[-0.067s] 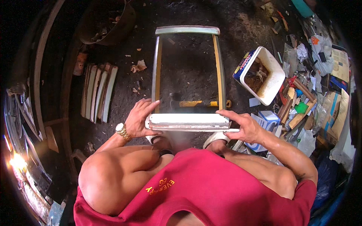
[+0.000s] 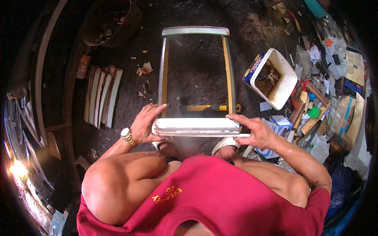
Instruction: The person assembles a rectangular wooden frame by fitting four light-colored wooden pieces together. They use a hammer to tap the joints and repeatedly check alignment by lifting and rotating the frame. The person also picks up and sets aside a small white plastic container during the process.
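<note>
In front of me is a rectangular wooden frame (image 2: 197,123) with worn white and pale green paint. Its side rails show bare yellowish wood along their inner edges, and a white board closes each end. My left hand (image 2: 146,124) wraps round the left end of the near board, fingers along the far side and thumb at the near edge. At the other end, my right hand (image 2: 256,133) grips the board the same way, index finger on top and thumb by the lower edge. A yellow and black tool (image 2: 199,107) lies on the floor, seen through the frame; its kind is unclear.
Several painted wood strips (image 2: 103,97) lie to the left, below a dark round tub (image 2: 112,23). On the right stands a dirty white plastic bucket (image 2: 289,84), tipped open. Beyond it spreads a heap of wood scraps, plastic bags (image 2: 336,55) and boxes (image 2: 280,125).
</note>
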Action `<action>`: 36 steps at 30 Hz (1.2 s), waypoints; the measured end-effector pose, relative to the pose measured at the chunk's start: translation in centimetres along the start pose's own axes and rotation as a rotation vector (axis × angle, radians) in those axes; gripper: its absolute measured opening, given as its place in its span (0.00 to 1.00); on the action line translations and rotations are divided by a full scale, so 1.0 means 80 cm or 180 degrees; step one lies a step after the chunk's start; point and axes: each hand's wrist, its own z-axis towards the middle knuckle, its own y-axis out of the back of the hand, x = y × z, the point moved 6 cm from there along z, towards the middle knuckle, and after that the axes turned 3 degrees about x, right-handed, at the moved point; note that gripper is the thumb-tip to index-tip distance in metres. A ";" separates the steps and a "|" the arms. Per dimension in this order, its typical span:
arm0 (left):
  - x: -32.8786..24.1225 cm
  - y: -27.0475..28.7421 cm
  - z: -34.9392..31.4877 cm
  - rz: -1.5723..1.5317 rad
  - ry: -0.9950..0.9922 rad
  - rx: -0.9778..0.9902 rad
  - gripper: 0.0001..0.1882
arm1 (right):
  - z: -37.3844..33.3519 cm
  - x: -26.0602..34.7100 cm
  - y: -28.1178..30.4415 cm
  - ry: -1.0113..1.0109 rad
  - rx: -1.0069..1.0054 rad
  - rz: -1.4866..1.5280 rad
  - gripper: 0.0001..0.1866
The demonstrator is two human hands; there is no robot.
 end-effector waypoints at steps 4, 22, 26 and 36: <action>-0.001 0.012 0.011 -0.0513 -0.0088 0.0108 0.53 | 0.001 0.010 0.011 0.0109 -0.0005 0.0168 0.41; -0.085 0.235 0.078 0.1342 -0.1346 -0.1030 0.39 | 0.024 0.142 0.147 0.2012 -0.1120 -0.1275 0.41; -0.088 0.270 0.092 0.1671 -0.1136 -0.1060 0.40 | 0.029 0.165 0.180 0.1734 -0.1062 -0.1401 0.41; -0.137 0.280 0.099 -0.0158 0.0156 -0.0969 0.43 | 0.031 0.148 0.233 0.0714 0.0115 0.0564 0.45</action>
